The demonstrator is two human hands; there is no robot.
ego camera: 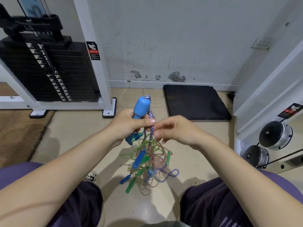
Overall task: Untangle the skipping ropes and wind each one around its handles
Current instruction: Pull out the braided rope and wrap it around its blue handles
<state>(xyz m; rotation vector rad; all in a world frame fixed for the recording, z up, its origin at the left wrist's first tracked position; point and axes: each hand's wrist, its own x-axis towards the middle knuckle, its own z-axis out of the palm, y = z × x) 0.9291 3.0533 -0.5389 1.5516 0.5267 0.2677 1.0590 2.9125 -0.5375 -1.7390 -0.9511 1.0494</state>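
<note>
Nearest: two knees in dark shorts [211,202], one at each lower corner, with a purple seat edge [18,171] showing behind them.

Between the knees, hanging above the tiled floor [78,128]: a tangle of skipping ropes [147,163]. Thin green, orange and pink cords loop through one another; blue handles [137,158] and green handles [129,187] dangle within the mass. A loop of purple-and-white braided rope [168,175] hangs out at the lower right.

Above the tangle, centre: left hand [129,123], fingers curled round a large light-blue handle [140,106] held upright, with a second, translucent blue handle [133,138] jutting out below the palm. The braided rope leaves the top of the light-blue handle and drops along its right side.

Just right of it: right hand [177,130], fingertips pinching the braided rope beside the left thumb; remaining fingers loosely curled.

Far left: brown mat [19,131]; white machine frame [98,63] holding a black weight stack [54,71].

Far centre: black pad [195,102] on the floor against a scuffed white wall [164,38].

Right: two chrome dumbbells [275,135].
</note>
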